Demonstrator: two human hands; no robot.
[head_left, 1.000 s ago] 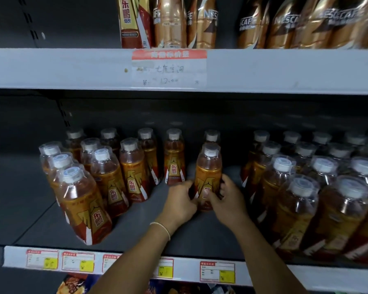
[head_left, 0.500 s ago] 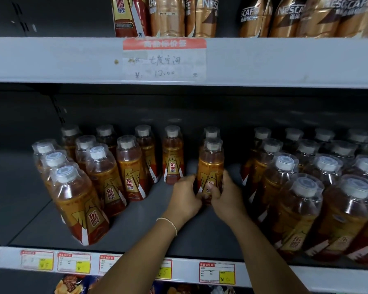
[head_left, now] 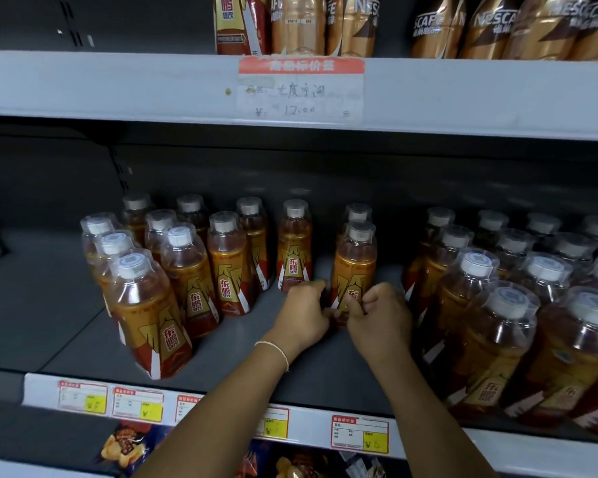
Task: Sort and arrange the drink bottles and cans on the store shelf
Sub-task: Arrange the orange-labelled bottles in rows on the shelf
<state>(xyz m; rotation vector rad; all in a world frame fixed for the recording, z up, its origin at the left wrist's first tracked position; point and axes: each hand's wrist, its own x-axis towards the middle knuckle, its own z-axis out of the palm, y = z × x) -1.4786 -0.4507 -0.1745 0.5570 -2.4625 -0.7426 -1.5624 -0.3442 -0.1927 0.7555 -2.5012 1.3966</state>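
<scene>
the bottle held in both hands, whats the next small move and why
Probably let go and draw both hands back. The held bottle stands upright on the shelf, label facing out, straight in front of the bottle behind it. The left hand and right hand grip only its base, so it looks placed.

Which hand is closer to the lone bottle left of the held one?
Left. The left hand is right beside the lone bottle; the right hand is beyond the held bottle.
</scene>
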